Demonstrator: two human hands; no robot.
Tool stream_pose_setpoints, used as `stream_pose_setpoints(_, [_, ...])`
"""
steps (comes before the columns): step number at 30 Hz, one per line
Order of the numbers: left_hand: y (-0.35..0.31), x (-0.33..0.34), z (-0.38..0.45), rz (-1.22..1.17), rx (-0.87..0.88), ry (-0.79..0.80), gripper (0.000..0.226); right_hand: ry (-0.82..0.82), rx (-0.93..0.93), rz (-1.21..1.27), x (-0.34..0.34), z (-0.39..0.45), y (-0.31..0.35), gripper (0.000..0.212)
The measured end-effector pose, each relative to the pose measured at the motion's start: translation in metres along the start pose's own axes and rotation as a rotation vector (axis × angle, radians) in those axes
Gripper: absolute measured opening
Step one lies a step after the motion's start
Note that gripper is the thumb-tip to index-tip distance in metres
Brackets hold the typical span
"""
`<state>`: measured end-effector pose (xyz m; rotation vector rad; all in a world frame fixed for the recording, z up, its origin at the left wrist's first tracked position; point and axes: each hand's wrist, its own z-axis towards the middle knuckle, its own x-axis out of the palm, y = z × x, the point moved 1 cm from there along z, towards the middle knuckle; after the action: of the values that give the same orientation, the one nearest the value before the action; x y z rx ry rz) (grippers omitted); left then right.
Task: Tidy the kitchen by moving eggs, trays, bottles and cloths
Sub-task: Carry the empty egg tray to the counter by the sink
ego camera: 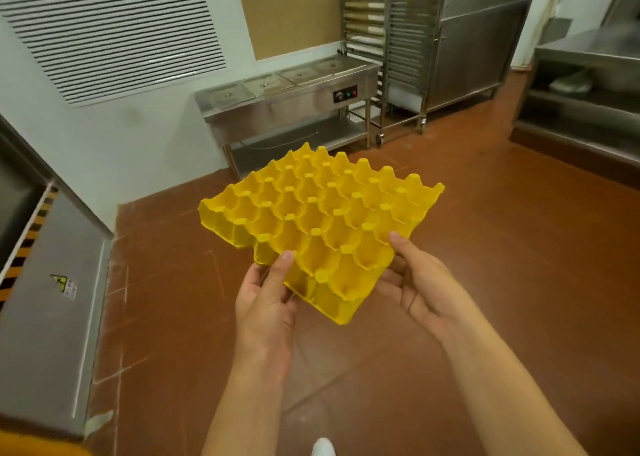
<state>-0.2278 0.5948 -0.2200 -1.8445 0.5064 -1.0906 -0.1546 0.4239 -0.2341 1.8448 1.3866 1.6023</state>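
Egg tray (322, 213), empty, probably light and stiff; left hand (266, 300) and right hand (419, 282) pinch its near corner edges.

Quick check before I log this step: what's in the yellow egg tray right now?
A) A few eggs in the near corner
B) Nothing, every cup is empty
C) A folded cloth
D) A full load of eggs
B: every cup of the yellow egg tray shows bare yellow plastic, while the left hand and right hand hold its near corner above the floor.
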Motion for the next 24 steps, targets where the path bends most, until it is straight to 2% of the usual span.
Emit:
stream_pose_setpoints(5, [-0.019, -0.005, 0.095, -0.005, -0.074, 0.062, 0.029, -0.096, -0.016, 0.015, 0.036, 0.071, -0.001, 0.036])
stream_pose_setpoints(10, [-0.024, 0.019, 0.165, 0.011, -0.149, 0.187, 0.031, -0.202, -0.067, 0.08, 0.045, 0.113, 0.019, 0.049])
stream_pose_setpoints(16, [-0.007, 0.071, 0.222, 0.034, -0.216, 0.313, 0.043, -0.311, -0.131, 0.129, 0.021, 0.154, 0.05, 0.037])
stream_pose_setpoints(21, [0.019, 0.124, 0.267, 0.063, -0.252, 0.366, 0.034, -0.322, -0.149, 0.208, -0.014, 0.196, 0.079, 0.042])
stream_pose_setpoints(24, [0.031, 0.156, 0.292, 0.1, -0.238, 0.354, 0.031, -0.298, -0.127, 0.229, -0.033, 0.23, 0.101, 0.037])
